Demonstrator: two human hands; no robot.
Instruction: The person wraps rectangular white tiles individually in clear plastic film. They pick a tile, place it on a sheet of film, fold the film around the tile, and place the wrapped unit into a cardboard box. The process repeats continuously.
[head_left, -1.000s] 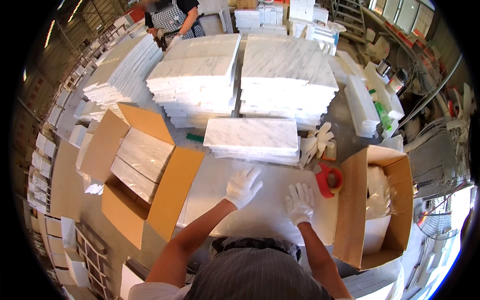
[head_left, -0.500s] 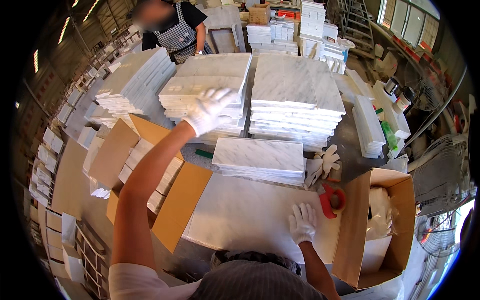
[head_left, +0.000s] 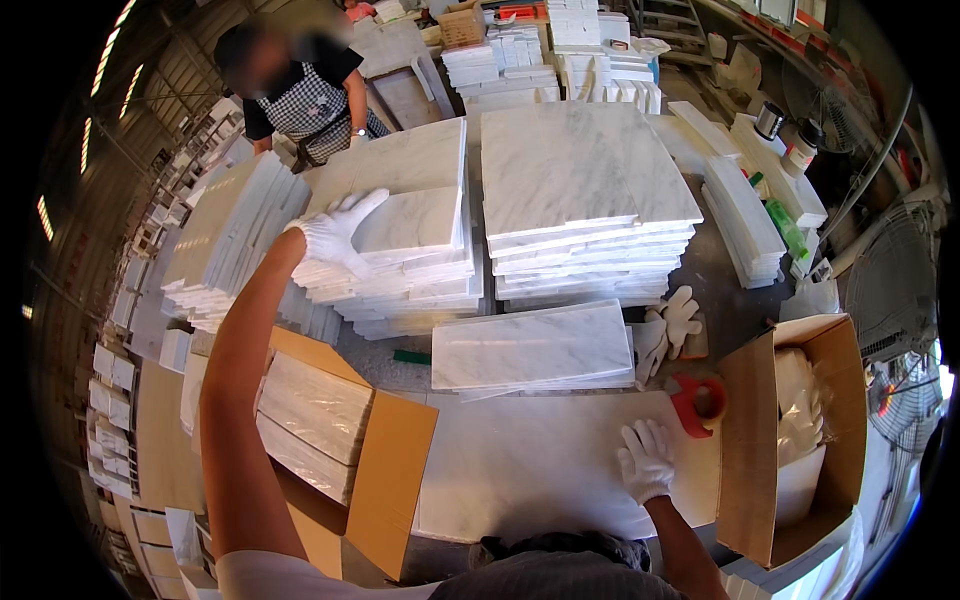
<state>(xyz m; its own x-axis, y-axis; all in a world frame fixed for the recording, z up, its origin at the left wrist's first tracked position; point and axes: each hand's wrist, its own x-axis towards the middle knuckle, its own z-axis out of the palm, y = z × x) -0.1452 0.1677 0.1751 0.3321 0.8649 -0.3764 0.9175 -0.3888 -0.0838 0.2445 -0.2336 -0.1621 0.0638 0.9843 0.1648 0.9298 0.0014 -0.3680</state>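
Observation:
My left hand (head_left: 340, 232), in a white knit glove, rests against the near left edge of a stack of white marble tiles (head_left: 410, 225), thumb and fingers spread. My gloved right hand (head_left: 646, 460) lies with fingers outstretched on a pale marble slab (head_left: 530, 455) in front of me. Between them is a low pile of oblong marble tiles (head_left: 530, 345). Under my left forearm an open cardboard box (head_left: 395, 475) contains wrapped light strips (head_left: 315, 405). A red tape dispenser (head_left: 690, 408) sits just beyond my right hand.
Another tall tile stack (head_left: 575, 170) stands ahead, and one (head_left: 225, 225) at far left. On the right are an open carton (head_left: 745, 440), spare gloves (head_left: 683, 318), narrow tiles (head_left: 740, 215), a green bottle (head_left: 787, 230) and a fan (head_left: 895, 280). A person in a checked apron (head_left: 310, 110) stands across.
My left hand has moved from above the stack to its left edge, fingers spreading. The right hand stays on the slab. The view has shifted, and the person opposite has leaned closer to the stacks.

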